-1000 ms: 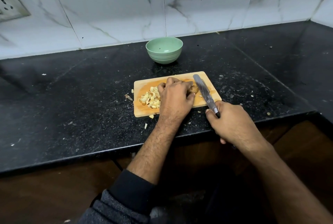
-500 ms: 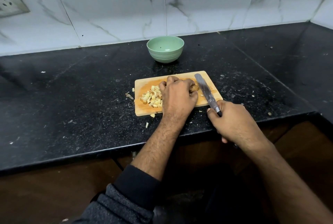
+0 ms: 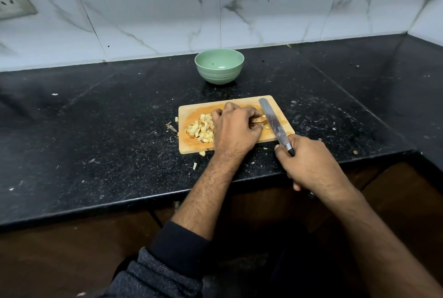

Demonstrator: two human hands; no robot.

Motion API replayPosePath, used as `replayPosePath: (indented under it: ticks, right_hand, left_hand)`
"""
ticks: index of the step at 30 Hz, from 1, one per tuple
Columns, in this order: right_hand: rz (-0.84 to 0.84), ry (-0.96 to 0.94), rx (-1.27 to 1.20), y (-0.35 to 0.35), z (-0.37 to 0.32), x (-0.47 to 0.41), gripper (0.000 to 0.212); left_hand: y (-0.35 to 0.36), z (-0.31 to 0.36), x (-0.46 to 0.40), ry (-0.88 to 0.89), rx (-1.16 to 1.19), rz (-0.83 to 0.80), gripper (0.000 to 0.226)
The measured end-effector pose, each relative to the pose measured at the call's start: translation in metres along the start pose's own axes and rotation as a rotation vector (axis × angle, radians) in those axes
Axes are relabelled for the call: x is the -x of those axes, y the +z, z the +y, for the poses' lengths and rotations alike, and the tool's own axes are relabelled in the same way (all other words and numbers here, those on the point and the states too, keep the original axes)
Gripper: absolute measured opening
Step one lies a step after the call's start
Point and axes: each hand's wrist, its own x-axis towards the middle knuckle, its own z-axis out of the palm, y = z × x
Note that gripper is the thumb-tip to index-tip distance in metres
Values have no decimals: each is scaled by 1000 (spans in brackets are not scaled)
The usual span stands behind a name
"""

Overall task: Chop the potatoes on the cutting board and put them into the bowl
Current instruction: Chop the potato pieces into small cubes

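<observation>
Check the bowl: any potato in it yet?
Empty: the bowl shows only its bare green inside; the pieces lie on the board.

I see my left hand (image 3: pixel 236 130) at frame centre, fingers curled downward, forearm extending from lower centre. My right hand (image 3: pixel 309 162) sits right of centre, fingers clenched, forearm entering from lower right.

Under the left hand (image 3: pixel 236 130) lies a matt wooden cutting board (image 3: pixel 191 148). Beside it, the knife (image 3: pixel 273 121) has a dull metal blade. The bench (image 3: pixel 96 130) is speckled, glossy black stone; beyond, a smooth green bowl (image 3: pixel 219 74) and polished marble-look wall tiles (image 3: pixel 155 10).
</observation>
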Motion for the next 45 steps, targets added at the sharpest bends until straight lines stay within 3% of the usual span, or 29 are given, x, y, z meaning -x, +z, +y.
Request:
replayPosePath:
  ticks: [5, 13, 20, 36, 45]
  right_hand:
    - [-56, 16, -43, -6, 2, 7, 17]
    - [-70, 29, 265, -12, -2, 11, 40]
    - [-64, 12, 413, -14, -16, 24, 39]
    - [-61, 64, 396, -23, -9, 24, 22]
    - [-107, 29, 327, -15, -12, 21, 31]
  left_hand:
    - [-4, -4, 7, 33, 58, -39, 28]
    - [-6, -2, 12, 45, 37, 1, 36]
    - [-1, -4, 9, 10, 27, 59, 33]
    - [-4, 0, 8, 29, 106, -17, 26]
    - [-4, -3, 8, 17, 98, 14, 21]
